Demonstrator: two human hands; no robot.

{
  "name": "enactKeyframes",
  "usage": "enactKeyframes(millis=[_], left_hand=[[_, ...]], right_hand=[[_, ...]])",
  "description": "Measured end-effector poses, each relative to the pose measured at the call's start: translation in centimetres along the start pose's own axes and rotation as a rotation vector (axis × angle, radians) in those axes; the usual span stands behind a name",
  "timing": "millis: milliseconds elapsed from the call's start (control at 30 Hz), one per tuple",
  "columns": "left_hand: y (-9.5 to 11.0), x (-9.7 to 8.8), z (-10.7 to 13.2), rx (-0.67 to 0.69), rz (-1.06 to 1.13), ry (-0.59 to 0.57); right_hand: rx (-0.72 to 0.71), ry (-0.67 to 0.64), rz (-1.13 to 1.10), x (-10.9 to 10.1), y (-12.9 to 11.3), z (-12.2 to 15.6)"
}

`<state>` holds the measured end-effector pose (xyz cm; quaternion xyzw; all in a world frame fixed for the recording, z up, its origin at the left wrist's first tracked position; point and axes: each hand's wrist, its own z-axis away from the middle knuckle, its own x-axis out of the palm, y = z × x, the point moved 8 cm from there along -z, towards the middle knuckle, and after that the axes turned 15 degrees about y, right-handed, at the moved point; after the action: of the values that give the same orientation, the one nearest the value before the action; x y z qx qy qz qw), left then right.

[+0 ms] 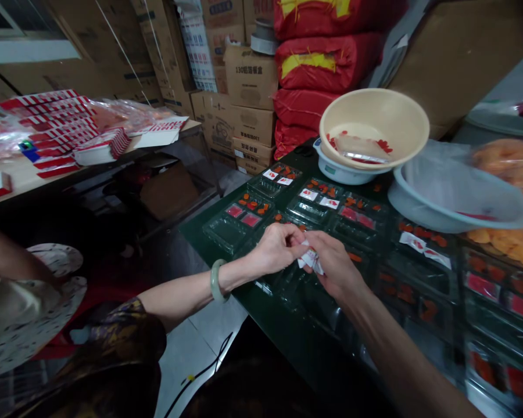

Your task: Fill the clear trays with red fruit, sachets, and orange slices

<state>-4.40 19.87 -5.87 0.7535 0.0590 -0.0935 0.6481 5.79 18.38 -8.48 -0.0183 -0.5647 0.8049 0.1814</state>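
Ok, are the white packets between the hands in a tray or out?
Out: the right hand holds the white packets above the trays, left hand close beside.

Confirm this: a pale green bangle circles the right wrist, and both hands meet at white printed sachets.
Not right: the head view shows the pale green bangle on the left wrist. The left hand and right hand do meet at the white printed sachets.
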Motion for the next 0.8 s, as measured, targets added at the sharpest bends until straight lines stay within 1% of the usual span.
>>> enactKeyframes(millis=[100,200,267,300,367,400,433,500,533,600,700,800], left_hand=[[-0.1,-0.8,-0.1,-0.071,0.084,0.016],[-0.6,-1.6,-0.5,-0.144,0.151,-0.008],[-1.1,-2.8,-1.3,-0.177,0.172,-0.001],[-1.4,-3.6,-1.8,-0.176,0.165,0.009],[-1.9,-5.2,-3.3,-0.128,0.098,0.000],[-2.1,-5.8,-4.1,-0.087,0.031,-0.042],[-2.3,-6.1,-4.7,-0.034,-0.066,-0.116],[-3.0,-5.9,-5.6,0.082,-0.296,-0.311],[-3.4,-5.7,-5.8,0.131,-0.393,-0.395],[-4.2,-5.0,-6.3,0.200,-0.511,-0.504],[-4.6,-3.6,-6.8,0.268,-0.573,-0.546],[-3.9,-2.5,-6.6,0.353,-0.625,-0.547]], right_hand=[[-0.046,-0.029,0.061,0.6,-0.1,0.1],[-0.004,-0.117,0.083,1.2,0.3,0.6],[0.012,-0.179,0.095,1.3,0.4,0.7],[0.005,-0.195,0.104,1.2,0.4,0.6],[-0.019,-0.187,0.132,0.5,0.3,0.2],[-0.022,-0.165,0.142,0.0,0.3,-0.2],[-0.014,-0.130,0.148,-0.6,0.4,-0.6],[0.034,-0.071,0.146,-1.7,0.7,-1.2],[0.072,-0.064,0.126,-2.0,0.9,-1.3],[0.176,-0.087,0.061,-2.1,1.3,-1.2],[0.337,-0.145,-0.051,-1.8,1.9,-0.5],[0.407,-0.134,-0.111,-1.7,1.9,0.1]])
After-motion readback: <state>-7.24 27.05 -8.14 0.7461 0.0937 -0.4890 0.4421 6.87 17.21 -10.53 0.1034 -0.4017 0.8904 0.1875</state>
